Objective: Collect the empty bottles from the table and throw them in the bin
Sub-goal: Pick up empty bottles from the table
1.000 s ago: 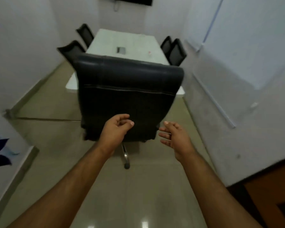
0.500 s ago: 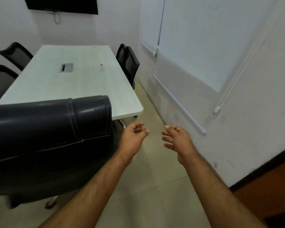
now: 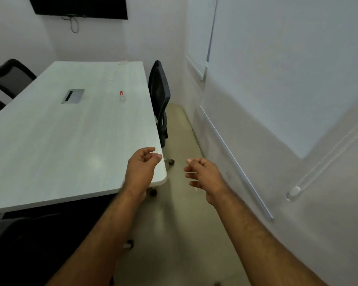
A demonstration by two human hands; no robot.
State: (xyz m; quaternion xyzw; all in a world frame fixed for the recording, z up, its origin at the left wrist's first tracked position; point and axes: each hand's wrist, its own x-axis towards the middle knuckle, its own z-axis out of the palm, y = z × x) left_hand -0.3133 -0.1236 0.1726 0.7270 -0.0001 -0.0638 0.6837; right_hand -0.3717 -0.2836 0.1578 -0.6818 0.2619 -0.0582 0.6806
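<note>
Bottle [image 3: 122, 96]: one small clear plastic piece with a red cap or label band at its far end, lying on its side on the table [image 3: 50, 141], toward the right edge and about midway along it, just right of the grey cable hatch [image 3: 73, 96]. A second pale item [image 3: 122, 62], possibly another bottle, sits at the far edge near the far right corner (too small to tell for certain); a tiny white speck lies between the two. Handling, judged: empty thin plastic should be very light, springy under pressure, likely to roll or skid if nudged sideways; best taken around the middle of the body with fingers and thumb from above, with little squeeze needed. Appearance: see-through body, nearly lost against the pale wood-grain top, the red band being the main cue. Left hand [image 3: 142, 170]: empty, fingers loosely curled, over the near right corner of the table. Right hand [image 3: 203, 174]: empty, fingers half open, over the floor between table and wall. Surroundings: black mesh chair [image 3: 158, 96] tucked at the right edge, other chairs at the left edge, dark screen on the far wall, whiteboard on the right wall. No bin in view.
</note>
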